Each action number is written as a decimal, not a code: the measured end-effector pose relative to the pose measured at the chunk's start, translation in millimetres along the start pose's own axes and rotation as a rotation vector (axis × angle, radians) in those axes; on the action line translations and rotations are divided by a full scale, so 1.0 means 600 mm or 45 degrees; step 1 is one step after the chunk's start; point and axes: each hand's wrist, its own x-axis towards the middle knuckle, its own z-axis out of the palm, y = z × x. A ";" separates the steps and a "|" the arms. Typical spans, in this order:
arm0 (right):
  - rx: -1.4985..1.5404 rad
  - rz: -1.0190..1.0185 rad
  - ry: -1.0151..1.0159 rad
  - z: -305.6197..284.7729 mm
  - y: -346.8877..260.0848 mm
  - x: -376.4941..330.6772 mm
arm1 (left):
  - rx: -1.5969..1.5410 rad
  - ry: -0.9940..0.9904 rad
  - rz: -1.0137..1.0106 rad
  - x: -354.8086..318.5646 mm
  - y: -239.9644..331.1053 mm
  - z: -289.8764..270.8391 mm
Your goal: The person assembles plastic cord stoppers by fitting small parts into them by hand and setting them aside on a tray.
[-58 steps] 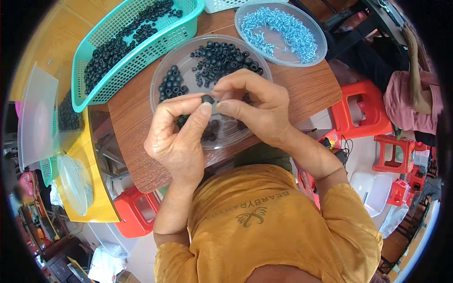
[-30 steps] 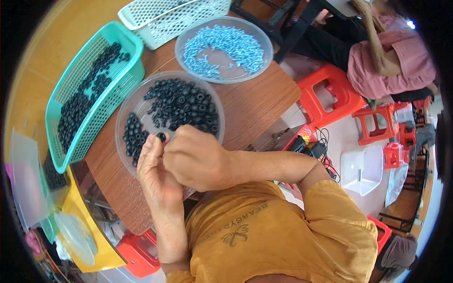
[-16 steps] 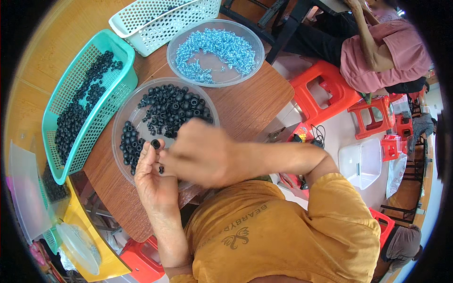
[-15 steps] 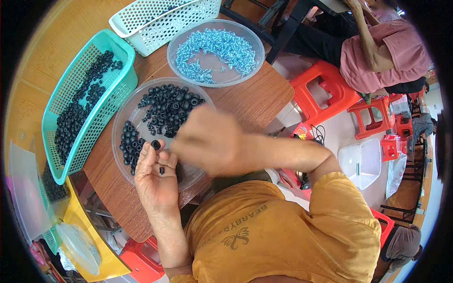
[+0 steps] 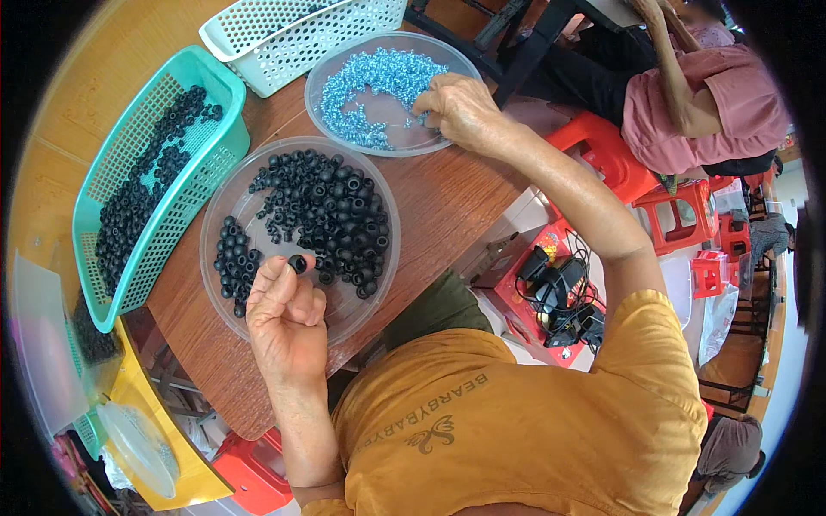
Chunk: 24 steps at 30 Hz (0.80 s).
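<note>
Head view: left hand (image 5: 284, 318) fingers pinched on black ring (image 5: 297, 263), hole facing up; right hand (image 5: 460, 107) fingers curled among blue screws (image 5: 370, 95).

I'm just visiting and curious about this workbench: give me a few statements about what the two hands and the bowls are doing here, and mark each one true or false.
1. The left hand pinches a small black rubber ring at its fingertips. True.
2. The right hand rests in the teal plastic basket. False: it reaches into the clear round bowl of pale blue small parts.
3. The clear round bowl of black rings sits on the brown wooden table. True.
4. The teal basket holds pale blue parts. False: it holds black rings.
5. The white perforated basket lies nearest the person's body. False: it is at the table's far side.
</note>
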 end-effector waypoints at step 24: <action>1.104 0.573 -0.174 -0.027 -0.013 0.004 | -0.052 0.056 -0.049 0.009 -0.006 -0.012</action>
